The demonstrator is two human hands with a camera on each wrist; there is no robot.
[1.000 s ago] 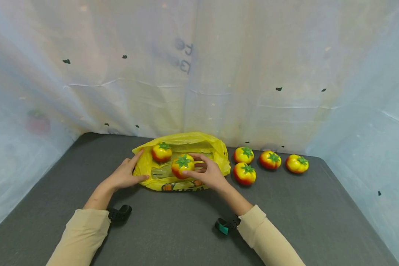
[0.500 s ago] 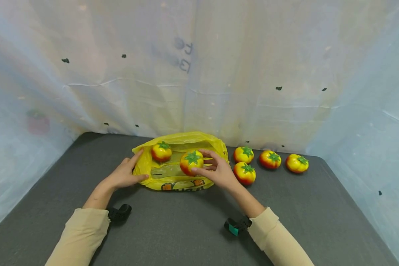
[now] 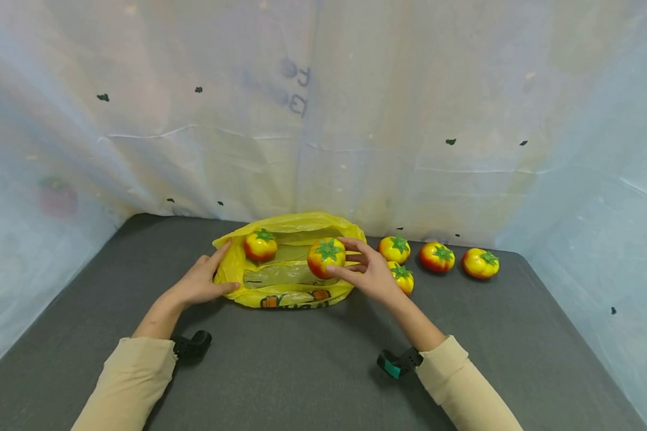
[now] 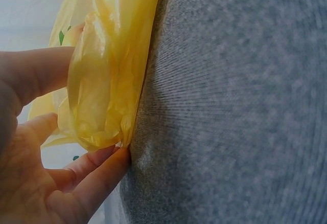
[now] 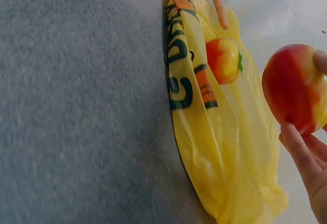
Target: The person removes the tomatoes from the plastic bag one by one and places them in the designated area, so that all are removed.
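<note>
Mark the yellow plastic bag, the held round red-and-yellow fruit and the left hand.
Yellow plastic bag [image 3: 293,223], head view: far rim.
Held round red-and-yellow fruit [image 5: 292,87], right wrist view: red side.
Left hand [image 3: 197,284], head view: back.

Dark grey table [image 3: 280,371], fabric-looking top | yellow bag [image 3: 283,276], mouth gaping, sits towards the back | right of it, four red-and-yellow tomatoes [image 3: 437,258]: two bunched near the bag, two strung out farther right!
</note>
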